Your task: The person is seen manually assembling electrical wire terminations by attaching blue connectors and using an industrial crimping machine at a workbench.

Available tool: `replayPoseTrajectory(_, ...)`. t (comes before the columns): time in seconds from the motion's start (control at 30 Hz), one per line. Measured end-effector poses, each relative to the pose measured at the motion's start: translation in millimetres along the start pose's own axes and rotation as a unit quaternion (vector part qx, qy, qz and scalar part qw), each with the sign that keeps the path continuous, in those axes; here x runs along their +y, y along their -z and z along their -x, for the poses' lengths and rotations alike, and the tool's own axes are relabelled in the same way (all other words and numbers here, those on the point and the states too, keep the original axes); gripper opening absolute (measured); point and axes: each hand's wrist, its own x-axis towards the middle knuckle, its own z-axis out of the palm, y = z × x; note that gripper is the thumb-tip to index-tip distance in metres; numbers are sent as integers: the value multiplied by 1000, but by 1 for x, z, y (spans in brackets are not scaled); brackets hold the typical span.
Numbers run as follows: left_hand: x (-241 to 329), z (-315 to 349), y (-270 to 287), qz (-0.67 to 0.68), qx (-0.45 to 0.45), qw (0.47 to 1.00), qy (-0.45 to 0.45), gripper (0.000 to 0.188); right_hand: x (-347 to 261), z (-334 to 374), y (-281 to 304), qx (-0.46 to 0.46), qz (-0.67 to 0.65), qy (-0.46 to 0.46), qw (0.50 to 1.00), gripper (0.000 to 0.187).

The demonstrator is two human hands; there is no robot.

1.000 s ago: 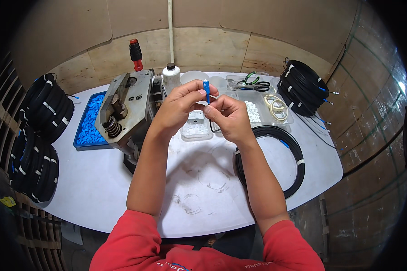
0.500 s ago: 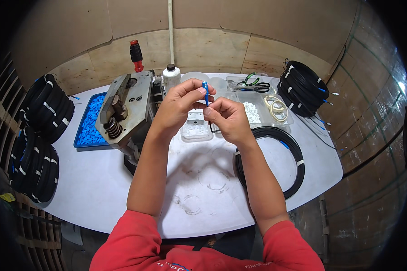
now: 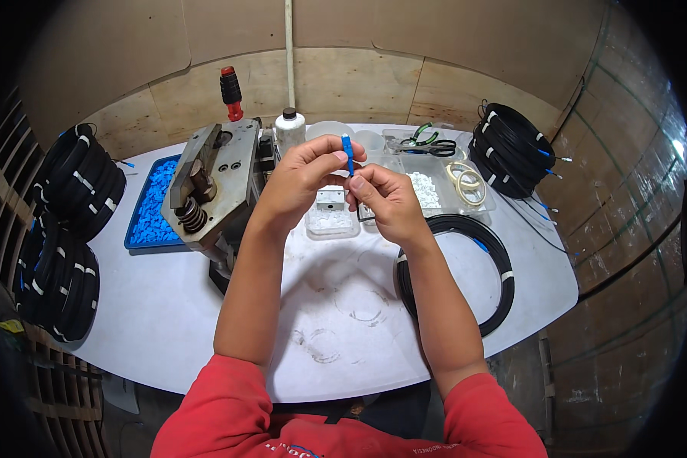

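Above the middle of the table, my left hand [image 3: 307, 172] pinches a blue fiber-optic connector [image 3: 347, 146] upright between thumb and fingers. Its pale tip points up and away from me. Just below, my right hand [image 3: 389, 200] is closed on the connector's lower end, where a black cable comes out; the fingers hide the exact join. To the right, a coil of black cable [image 3: 505, 256] bound with white tape lies flat beside my right forearm. Behind my hands sits a clear tray [image 3: 333, 233] of small white parts with a metal block [image 3: 330, 200].
A metal press [image 3: 229, 172] with a red-black handle stands left of my hands, beside a blue tray [image 3: 154, 246] of blue connector parts. Behind are a white bottle [image 3: 289, 131], scissors [image 3: 435, 148] and green-handled pliers [image 3: 420, 135]. Black cable coils are stacked at left [image 3: 61, 282] and right [image 3: 504, 145].
The connector has turned slightly in my fingers, and its pale tip sits a little higher. My right hand has shifted slightly at its lower end. The rest looks the same.
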Motion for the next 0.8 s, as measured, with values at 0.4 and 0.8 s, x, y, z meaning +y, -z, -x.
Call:
replayPoseTrajectory(0.4, -1, 1, 0, 20, -16, 1000, 11, 20, -1, 0, 0, -2, 6, 12, 1000, 22)
replayPoseTrajectory(0.8, -1, 0, 4, 31, -23, 999, 16, 22, 1, 0, -2, 2, 2, 8, 1000, 21)
